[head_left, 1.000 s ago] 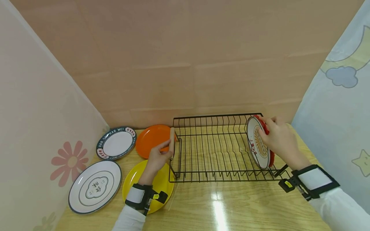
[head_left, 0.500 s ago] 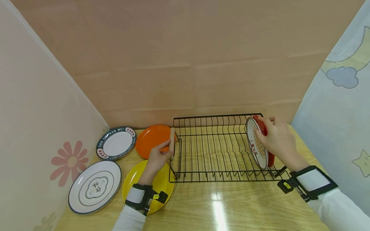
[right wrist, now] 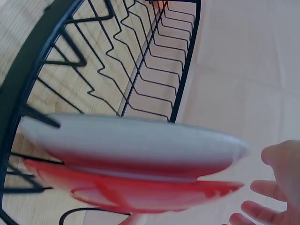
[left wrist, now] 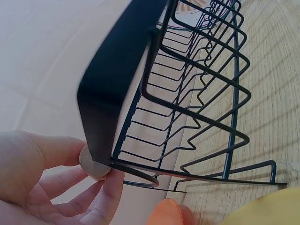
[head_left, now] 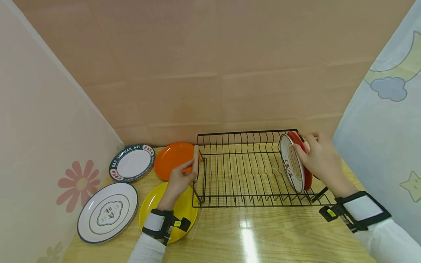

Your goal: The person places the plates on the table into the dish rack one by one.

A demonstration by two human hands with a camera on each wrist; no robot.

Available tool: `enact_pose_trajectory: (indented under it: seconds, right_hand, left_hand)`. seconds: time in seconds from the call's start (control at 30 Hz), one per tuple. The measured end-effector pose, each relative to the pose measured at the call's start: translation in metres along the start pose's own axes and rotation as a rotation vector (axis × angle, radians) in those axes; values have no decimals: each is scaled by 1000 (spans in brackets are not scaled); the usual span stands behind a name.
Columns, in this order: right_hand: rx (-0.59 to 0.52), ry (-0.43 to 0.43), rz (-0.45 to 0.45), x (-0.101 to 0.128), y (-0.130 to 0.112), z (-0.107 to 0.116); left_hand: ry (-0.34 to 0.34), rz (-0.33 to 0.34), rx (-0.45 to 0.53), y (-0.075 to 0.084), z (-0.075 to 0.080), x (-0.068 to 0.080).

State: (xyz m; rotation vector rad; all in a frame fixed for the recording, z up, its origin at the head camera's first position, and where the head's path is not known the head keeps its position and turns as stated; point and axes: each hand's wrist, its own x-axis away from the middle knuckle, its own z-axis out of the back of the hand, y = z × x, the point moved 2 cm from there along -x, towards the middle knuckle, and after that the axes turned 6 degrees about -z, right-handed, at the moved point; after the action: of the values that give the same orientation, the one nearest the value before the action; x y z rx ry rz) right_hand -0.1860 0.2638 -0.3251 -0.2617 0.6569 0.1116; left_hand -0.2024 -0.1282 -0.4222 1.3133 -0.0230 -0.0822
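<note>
Head view shows the right hand point(head_left: 320, 160) at the right end of a black wire rack point(head_left: 253, 171) on the table point(head_left: 263, 237), its fingers curled round the rim of a white plate point(head_left: 291, 163) standing on edge in the rack's slots. Just behind it, touching or nearly so, stands a red plate point(head_left: 305, 171), also on edge. From the right wrist view the two plates point(right wrist: 131, 145) point(right wrist: 140, 192) sit stacked close, the fingers point(right wrist: 276, 164) spread beside them.

At the rack's left end the left hand point(head_left: 181, 179) pinches a wooden knob point(left wrist: 93, 166) on the rack's corner between thumb and fingers. Under that arm lies a yellow plate point(head_left: 154, 204); an orange plate point(head_left: 172, 159), a dark-rimmed plate point(head_left: 133, 162) and a grey-rimmed plate point(head_left: 106, 212) lie flat to the left.
</note>
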Motion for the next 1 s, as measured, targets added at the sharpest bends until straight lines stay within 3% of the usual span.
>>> enact_pose_trajectory:
  seconds: [0.3,0.5,0.63,0.87,1.0]
  right_hand:
    - [-41,-66,-118,6,15,7]
    - [-6,-118,-190,12,28,10]
    - [21,-87,-192,18,36,10]
    - [61,-159,-196,30,50,7]
    - [74,-129,-153,37,55,2]
  left_hand:
    - [-2,-8,-10,1,0,-1]
    - [-6,6,-10,2,0,-1]
    - [-10,2,-9,2,0,-1]
    - [-15,2,6,4,1,1]
    - [-18,1,10,4,1,1]
